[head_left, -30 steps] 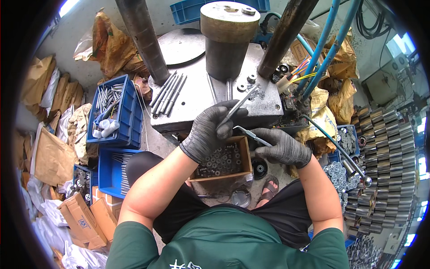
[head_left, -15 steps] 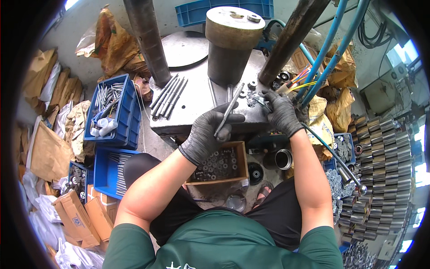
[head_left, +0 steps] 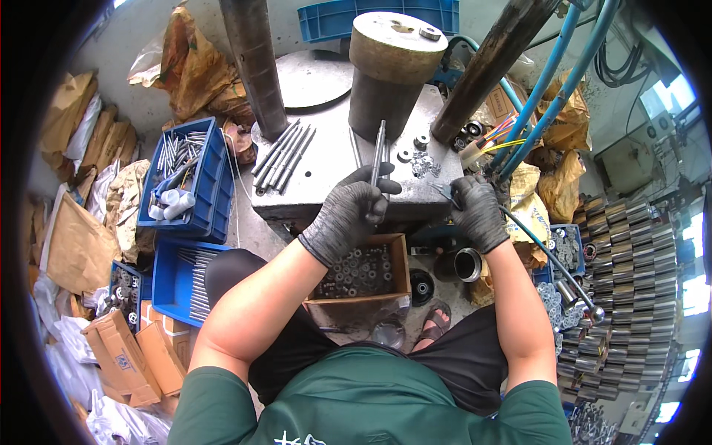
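Seated at a grey steel counter (head_left: 326, 167) with a fat cylinder (head_left: 386, 70) standing at its back. Below its front edge, a cardboard box of small nuts (head_left: 363, 271) (partly hidden by the left forearm). Left hand (head_left: 348, 215), gloved in grey, curled tight round a long metal rod (head_left: 378, 159), held nearly upright with its tip toward the cylinder; lower end lost inside the fist. Right hand (head_left: 476, 211), gloved too, closed over a thin dark tool (head_left: 443, 193) at the counter's right front edge; exact grip hard to make out, fingers folded under. Both bare forearms stretched forward from the lower edge, elbows out, wrists near level. More rods (head_left: 282, 156) lying side by side on the counter's left; small washers (head_left: 419, 152) scattered just right of the held rod.
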Available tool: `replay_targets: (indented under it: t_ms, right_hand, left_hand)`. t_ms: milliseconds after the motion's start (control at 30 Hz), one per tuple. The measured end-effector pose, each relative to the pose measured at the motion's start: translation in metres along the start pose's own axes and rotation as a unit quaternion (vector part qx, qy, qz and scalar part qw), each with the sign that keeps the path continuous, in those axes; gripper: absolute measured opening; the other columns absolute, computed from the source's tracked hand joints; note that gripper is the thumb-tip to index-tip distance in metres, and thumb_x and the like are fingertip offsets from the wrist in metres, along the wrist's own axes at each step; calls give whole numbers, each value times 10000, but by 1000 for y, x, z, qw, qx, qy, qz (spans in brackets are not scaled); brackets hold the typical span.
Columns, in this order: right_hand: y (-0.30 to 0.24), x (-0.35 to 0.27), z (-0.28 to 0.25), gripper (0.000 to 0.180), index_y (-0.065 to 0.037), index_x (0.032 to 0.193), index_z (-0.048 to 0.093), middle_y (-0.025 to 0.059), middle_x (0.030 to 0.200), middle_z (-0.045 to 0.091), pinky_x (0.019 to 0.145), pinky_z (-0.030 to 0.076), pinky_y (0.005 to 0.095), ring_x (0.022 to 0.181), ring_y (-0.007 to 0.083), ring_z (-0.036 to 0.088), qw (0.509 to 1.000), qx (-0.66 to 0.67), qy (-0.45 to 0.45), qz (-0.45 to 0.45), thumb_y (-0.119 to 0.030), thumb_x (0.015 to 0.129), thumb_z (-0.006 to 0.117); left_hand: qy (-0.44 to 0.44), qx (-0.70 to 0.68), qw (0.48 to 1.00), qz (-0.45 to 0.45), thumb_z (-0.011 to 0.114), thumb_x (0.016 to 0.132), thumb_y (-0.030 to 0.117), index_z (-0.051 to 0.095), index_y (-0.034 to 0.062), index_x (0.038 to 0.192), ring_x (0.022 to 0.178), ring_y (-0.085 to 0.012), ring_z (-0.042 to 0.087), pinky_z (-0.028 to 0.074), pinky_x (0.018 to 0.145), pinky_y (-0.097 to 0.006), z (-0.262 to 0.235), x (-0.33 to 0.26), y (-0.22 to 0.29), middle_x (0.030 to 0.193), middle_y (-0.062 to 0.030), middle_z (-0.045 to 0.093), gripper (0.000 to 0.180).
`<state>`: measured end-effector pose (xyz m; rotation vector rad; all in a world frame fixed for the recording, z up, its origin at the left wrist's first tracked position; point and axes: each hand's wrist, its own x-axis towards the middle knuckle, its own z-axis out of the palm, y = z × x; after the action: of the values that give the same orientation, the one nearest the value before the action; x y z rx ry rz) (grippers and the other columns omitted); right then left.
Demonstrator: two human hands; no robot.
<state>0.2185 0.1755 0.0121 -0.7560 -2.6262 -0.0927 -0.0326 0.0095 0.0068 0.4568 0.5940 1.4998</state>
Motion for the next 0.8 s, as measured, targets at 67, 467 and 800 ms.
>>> replay_targets:
  t_ms: [67, 467, 800]
  right_hand:
    - [-4, -6, -2, 227, -90, 917, 659, 145, 893, 662, 828, 505, 485, 890, 378, 621, 1000, 14, 6, -6, -97, 698, 718]
    - [-44, -16, 15, 186, -56, 967, 612, 64, 869, 672, 761, 539, 334, 811, 177, 647, 856, 460, 14, 234, -15, 830, 732]
    - [-96, -19, -17, 224, -45, 1056, 613, 6, 911, 658, 771, 532, 274, 826, 81, 601, 726, 633, -36, 266, -42, 875, 744]
  left_hand:
    - [10, -1, 1000, -7, 589, 895, 107, 520, 25, 1324, 641, -93, 572, 444, 532, -233, 3, -1, -1, 1041, -91, 681, 442]
    - [86, 128, 988, -16, 601, 910, 74, 575, 14, 1207, 632, -125, 607, 477, 559, -234, 13, -4, -19, 871, -62, 631, 304]
    - [31, 223, 973, -50, 676, 976, 177, 599, 49, 1153, 747, -67, 535, 456, 654, -213, 24, -6, -34, 922, -8, 616, 232]
